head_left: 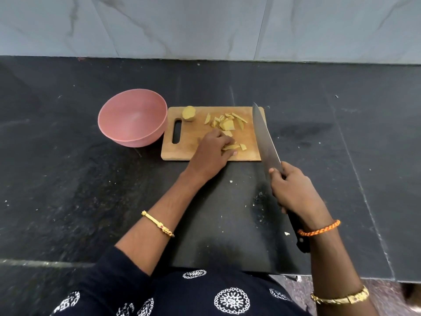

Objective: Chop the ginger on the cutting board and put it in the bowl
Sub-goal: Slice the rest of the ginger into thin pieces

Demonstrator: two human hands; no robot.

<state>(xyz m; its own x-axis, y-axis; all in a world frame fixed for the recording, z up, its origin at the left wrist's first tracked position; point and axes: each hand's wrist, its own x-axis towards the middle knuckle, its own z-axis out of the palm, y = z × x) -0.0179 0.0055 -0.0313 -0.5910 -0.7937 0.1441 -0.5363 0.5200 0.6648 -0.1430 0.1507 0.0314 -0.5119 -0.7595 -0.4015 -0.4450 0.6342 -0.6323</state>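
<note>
On the dark table [68, 179] the cutting board [193, 153] lies just right of the empty pink bowl [133, 117], with ginger slices [225, 124] scattered on it and an uncut ginger knob [189, 113] near its handle slot. The right hand [296, 192] grips the knife [265, 140] over the board's right edge, so she should bring it down clear of the left hand [211, 151], whose curled fingers gather slices [231, 147], keeping those fingertips tucked back

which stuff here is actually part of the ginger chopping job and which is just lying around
Part of the job: cutting board, cut ginger pieces, uncut ginger chunk, pink bowl, knife held by the right hand, left hand on the pieces.

Just lying about: small scraps on the dark counter.
</note>
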